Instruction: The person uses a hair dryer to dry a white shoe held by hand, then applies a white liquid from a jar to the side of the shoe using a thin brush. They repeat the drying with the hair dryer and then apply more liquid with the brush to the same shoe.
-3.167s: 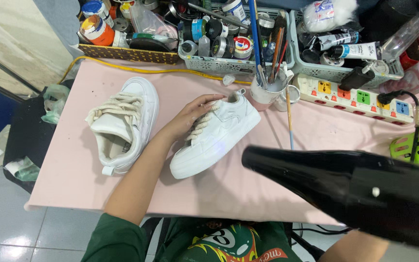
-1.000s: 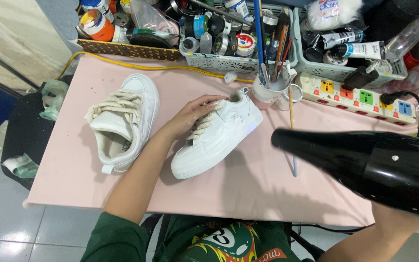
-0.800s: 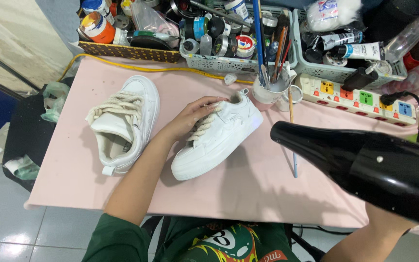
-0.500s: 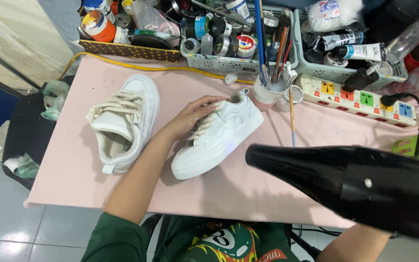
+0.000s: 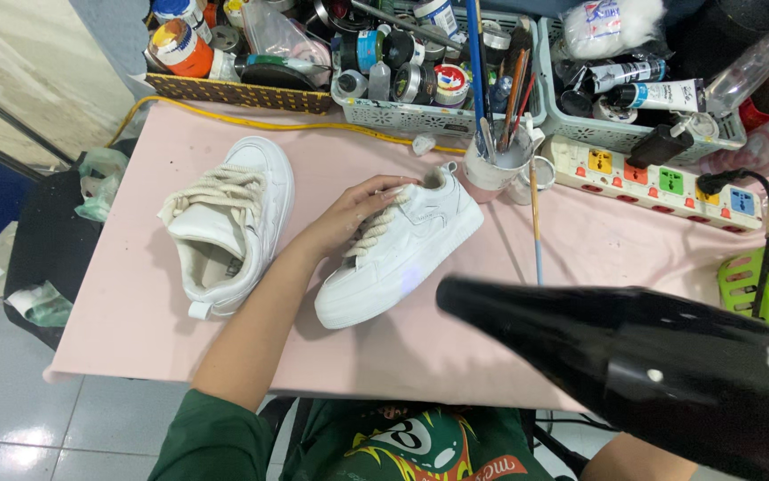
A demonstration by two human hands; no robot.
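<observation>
My left hand [image 5: 359, 207] rests on the laces and tongue of a white sneaker [image 5: 402, 258], holding it down on the pink table [image 5: 162, 160]. The sneaker's toe points toward me and to the left. A second white sneaker [image 5: 229, 223] lies to its left, apart from my hand. A big black hair dryer [image 5: 634, 365] fills the lower right, its nozzle aimed at the held sneaker from the right. My right hand is hidden behind the dryer's body; only my right forearm [image 5: 638, 461] shows below it.
Along the table's far edge stand baskets of jars and tubes [image 5: 402, 71], a mug of brushes [image 5: 500, 160], a white power strip [image 5: 661, 178] and a yellow cable [image 5: 224, 120]. A green basket [image 5: 759, 285] sits at the right edge. A loose brush [image 5: 536, 232] lies beside the sneaker.
The hair dryer has swung back and forth, and its nozzle is now slightly farther left and lower than a second ago. My left hand and both sneakers have stayed put.
</observation>
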